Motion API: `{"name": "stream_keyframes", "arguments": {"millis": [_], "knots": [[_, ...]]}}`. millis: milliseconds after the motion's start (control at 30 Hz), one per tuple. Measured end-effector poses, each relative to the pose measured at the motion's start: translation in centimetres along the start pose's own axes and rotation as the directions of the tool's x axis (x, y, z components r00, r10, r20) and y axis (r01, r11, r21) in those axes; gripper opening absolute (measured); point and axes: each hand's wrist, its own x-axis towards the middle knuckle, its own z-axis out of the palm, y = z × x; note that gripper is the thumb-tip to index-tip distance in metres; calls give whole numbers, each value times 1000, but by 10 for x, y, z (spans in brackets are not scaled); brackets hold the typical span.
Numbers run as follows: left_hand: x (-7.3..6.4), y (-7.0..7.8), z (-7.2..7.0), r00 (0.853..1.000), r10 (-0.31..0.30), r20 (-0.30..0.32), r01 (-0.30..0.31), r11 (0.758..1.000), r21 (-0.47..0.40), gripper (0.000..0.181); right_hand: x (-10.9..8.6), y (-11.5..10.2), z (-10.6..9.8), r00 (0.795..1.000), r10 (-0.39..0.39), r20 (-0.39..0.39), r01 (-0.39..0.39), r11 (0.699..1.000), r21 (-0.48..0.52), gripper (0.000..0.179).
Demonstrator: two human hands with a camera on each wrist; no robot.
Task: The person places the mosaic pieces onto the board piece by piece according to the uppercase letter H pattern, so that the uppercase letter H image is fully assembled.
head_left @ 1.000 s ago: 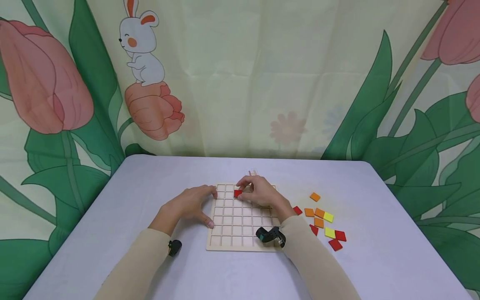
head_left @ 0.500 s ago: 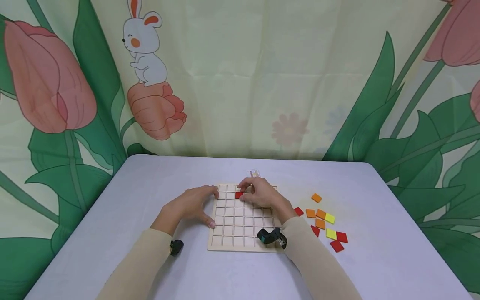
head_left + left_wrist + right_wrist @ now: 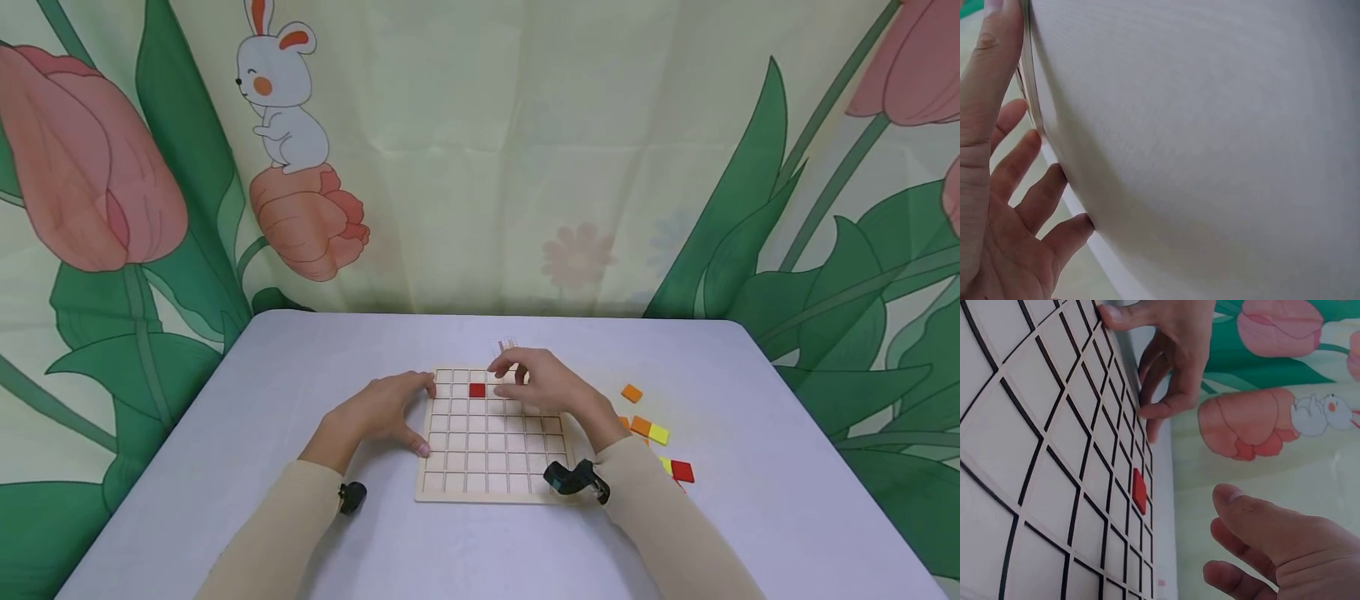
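Note:
A pale wooden grid board (image 3: 455, 483) lies on the table, and one red square tile (image 3: 477, 390) sits in a cell of its second row from the far side. My left hand (image 3: 375, 414) touches the board's left edge with thumb and fingers spread; the left wrist view shows those fingertips right at the edge. Over the board's far right part hovers my right hand (image 3: 547, 383), a little to the right of the red tile. Its thumb and fingers stand apart with nothing between them, as the right wrist view also shows of this hand (image 3: 1285, 550).
Loose tiles lie on the table right of the board: orange tiles (image 3: 632, 392), yellow ones (image 3: 658, 434) and a red one (image 3: 682, 472), some partly hidden by the right forearm. Beyond the board lies a small printed card (image 3: 507, 342). A patterned curtain (image 3: 465, 208) hangs behind the table.
My right hand has let go of the red tile, leaving it in its cell, and has moved to the right. My left hand has stayed at the board's edge.

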Motion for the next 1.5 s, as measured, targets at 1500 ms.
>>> {"name": "stream_keyframes", "arguments": {"millis": [1500], "knots": [[-1, -6, 3, 998, 69, -10, -69, 998, -13, 81, -136, 37, -57, 989, 7, -150, -46, 963, -264, 45]]}}
